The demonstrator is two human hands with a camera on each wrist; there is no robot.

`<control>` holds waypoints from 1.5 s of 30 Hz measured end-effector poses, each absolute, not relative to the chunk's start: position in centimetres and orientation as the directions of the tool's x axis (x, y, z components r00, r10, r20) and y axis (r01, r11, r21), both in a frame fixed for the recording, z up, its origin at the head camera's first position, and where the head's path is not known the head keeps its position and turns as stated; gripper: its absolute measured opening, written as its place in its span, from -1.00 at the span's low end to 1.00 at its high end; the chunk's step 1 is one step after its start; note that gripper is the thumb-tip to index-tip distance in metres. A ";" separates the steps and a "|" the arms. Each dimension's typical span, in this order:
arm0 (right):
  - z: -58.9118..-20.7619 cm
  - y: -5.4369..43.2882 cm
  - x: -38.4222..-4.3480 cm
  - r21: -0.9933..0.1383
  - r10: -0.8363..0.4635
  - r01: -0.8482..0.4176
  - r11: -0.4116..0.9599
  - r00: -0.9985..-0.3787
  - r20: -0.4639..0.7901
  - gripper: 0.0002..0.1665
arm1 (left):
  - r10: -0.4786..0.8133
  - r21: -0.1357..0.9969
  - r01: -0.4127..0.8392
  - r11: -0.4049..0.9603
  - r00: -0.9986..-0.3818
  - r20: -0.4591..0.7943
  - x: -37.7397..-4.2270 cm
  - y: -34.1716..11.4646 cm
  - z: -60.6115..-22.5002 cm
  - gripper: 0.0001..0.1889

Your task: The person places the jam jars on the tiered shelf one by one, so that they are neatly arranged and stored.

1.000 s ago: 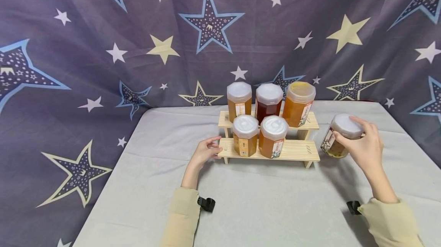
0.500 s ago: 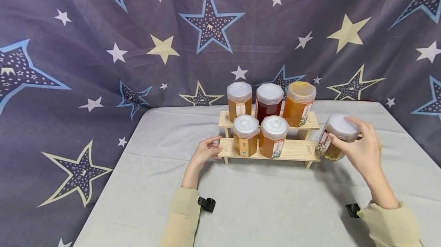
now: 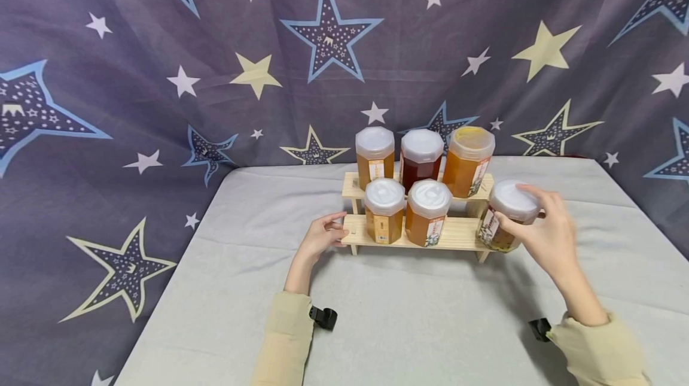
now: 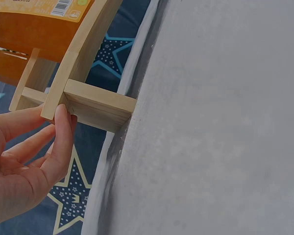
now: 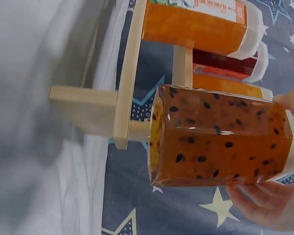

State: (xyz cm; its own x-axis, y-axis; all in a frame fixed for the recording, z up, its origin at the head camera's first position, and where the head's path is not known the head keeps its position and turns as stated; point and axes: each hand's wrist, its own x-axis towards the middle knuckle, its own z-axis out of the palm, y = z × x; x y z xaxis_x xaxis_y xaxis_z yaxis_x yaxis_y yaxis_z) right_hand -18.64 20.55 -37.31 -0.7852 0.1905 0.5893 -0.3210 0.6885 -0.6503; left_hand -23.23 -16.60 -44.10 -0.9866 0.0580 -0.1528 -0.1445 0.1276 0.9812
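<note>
My right hand (image 3: 546,230) grips a lidded jar (image 5: 220,139) near its white lid; dark seeds are scattered through its orange-brown filling. In the head view the jar overlaps the right end of the lower tier of a two-step wooden rack (image 3: 457,231), slightly tilted. The right wrist view shows its base just beyond the board's end. At the rack's left end my left hand (image 3: 321,236) pinches the lower board (image 4: 63,83) between thumb and fingers. Two amber jars, a left one (image 3: 384,212) and one beside it (image 3: 427,212), stand on that tier.
On the upper tier stand an amber jar (image 3: 374,158), a dark red jar (image 3: 420,158) and an orange jar with a yellowish lid (image 3: 468,161). A grey cloth (image 3: 409,314) covers the table. Behind it hangs a star-patterned curtain (image 3: 215,33).
My right hand has carried the seeded jar leftward, from beside the rack to over the right end of its lower tier. The left hand has stayed on the rack.
</note>
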 end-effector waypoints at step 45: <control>-39.2 16.4 -20.0 -0.667 0.112 -0.429 0.609 -0.786 0.608 -0.32 | 0.102 0.982 -0.159 0.101 -0.980 -0.169 -23.0 -16.7 -43.4 -0.47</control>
State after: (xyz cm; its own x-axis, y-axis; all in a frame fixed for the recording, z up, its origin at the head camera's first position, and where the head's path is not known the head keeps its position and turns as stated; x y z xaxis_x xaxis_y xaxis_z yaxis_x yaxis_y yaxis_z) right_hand -19.99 16.45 -39.21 -0.7864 0.1119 0.6075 -0.4288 0.6090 -0.6672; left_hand -23.02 -16.73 -43.44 -0.9802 0.1020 -0.1694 -0.1593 0.1007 0.9821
